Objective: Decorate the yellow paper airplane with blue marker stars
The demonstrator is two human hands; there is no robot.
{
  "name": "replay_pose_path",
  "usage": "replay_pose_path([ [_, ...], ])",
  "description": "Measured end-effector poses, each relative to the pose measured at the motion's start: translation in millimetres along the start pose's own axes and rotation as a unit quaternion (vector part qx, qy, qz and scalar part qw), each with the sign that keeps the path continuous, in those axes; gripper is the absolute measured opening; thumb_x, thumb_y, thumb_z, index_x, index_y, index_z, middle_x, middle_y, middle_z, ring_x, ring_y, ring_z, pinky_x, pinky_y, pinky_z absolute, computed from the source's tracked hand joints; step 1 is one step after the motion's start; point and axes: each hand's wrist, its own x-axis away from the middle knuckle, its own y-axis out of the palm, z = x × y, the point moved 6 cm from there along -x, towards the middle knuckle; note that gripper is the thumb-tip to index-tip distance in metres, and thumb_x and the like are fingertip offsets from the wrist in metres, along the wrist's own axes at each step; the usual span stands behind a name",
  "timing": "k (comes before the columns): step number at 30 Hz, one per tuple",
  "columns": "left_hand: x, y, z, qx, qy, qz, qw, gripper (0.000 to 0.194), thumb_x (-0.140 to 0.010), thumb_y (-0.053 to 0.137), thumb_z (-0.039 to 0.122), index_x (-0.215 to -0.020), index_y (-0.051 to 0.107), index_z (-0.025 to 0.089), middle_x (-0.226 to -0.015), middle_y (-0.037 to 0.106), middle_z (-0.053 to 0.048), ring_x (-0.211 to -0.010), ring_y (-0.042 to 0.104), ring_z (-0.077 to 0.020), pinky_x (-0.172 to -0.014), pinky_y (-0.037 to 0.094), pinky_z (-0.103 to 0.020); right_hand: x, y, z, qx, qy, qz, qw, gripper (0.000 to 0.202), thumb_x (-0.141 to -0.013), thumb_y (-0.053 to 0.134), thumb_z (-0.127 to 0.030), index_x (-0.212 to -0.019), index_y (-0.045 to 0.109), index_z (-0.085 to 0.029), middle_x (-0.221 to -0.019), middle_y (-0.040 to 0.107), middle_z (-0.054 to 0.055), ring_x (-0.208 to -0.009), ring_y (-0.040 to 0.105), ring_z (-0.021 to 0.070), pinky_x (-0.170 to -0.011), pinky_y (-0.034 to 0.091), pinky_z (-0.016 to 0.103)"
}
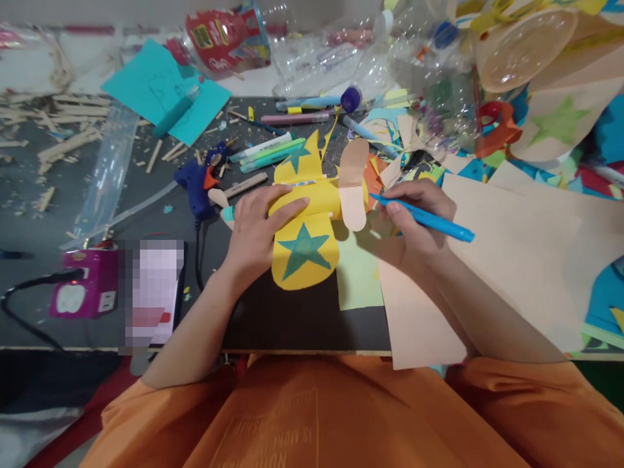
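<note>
A yellow paper airplane model [312,203] with green stars on its wings lies on the dark table in front of me. A pale strip with rounded ends [353,207] stands across its right end like a propeller. My left hand [260,218] rests over the model's left part, fingers wrapped on the yellow body. In my right hand [422,211] a blue marker [441,224] is pinched, its tip pointing left, close to the model's right end; whether the tip touches it I cannot tell. Several markers [268,153] lie just behind the model.
Left of my hands are a blue glue gun [195,185], a phone [158,286] and a purple power socket [85,283]. Peach paper sheets [526,247] spread at right. Plastic bottles [227,39], wood sticks [73,143] and paper scraps crowd the back.
</note>
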Motion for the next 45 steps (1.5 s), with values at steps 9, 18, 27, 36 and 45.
replay_pose_path([
  [9,4,-1.3,9,-0.028,0.071,0.07,0.995,0.043,-0.101,0.057,0.055,-0.137,0.063,0.033,-0.137,0.066,-0.01,-0.128,0.06,-0.0277,-0.111,0.044,-0.047,-37,12,-7,0.011,0.095,-0.138,0.986,0.026,-0.078,0.085,-0.042,-0.073,0.066,-0.024,-0.068,0.066,-0.001,-0.056,0.061,0.0138,-0.049,0.049,0.029],
  [18,4,3.9,5,-0.039,0.014,0.018,0.999,0.036,-0.104,0.053,0.046,-0.137,0.062,0.036,-0.141,0.064,-0.008,-0.134,0.056,-0.0283,-0.115,0.041,-0.049,-22,22,-3,0.033,0.074,-0.144,0.986,0.026,-0.083,0.08,-0.048,-0.078,0.068,-0.026,-0.075,0.068,0.001,-0.062,0.062,0.0171,-0.057,0.052,0.034],
  [27,4,3.3,5,-0.001,0.015,0.013,1.0,0.039,-0.102,0.056,0.044,-0.14,0.06,0.036,-0.146,0.059,-0.008,-0.136,0.054,-0.0315,-0.117,0.038,-0.051,-14,26,2,0.051,0.073,-0.157,0.984,0.021,-0.091,0.072,-0.045,-0.084,0.068,-0.026,-0.079,0.072,0.003,-0.064,0.063,0.0187,-0.061,0.05,0.035],
  [36,0,3.7,3,-0.01,-0.024,0.007,1.0,0.036,-0.101,0.054,0.048,-0.133,0.065,0.037,-0.143,0.063,-0.007,-0.134,0.056,-0.0319,-0.116,0.04,-0.052,-18,31,2,0.064,0.033,-0.155,0.985,0.018,-0.088,0.071,-0.039,-0.08,0.068,-0.023,-0.071,0.071,-0.001,-0.059,0.062,0.0141,-0.056,0.049,0.028],
  [45,2,2.6,3,-0.015,0.01,0.026,1.0,0.036,-0.101,0.056,0.047,-0.136,0.063,0.037,-0.142,0.063,-0.007,-0.135,0.055,-0.0308,-0.115,0.041,-0.052,-16,27,0,0.089,0.029,-0.143,0.985,0.019,-0.091,0.071,-0.038,-0.08,0.067,-0.023,-0.072,0.069,-0.002,-0.056,0.058,0.012,-0.057,0.048,0.029],
])
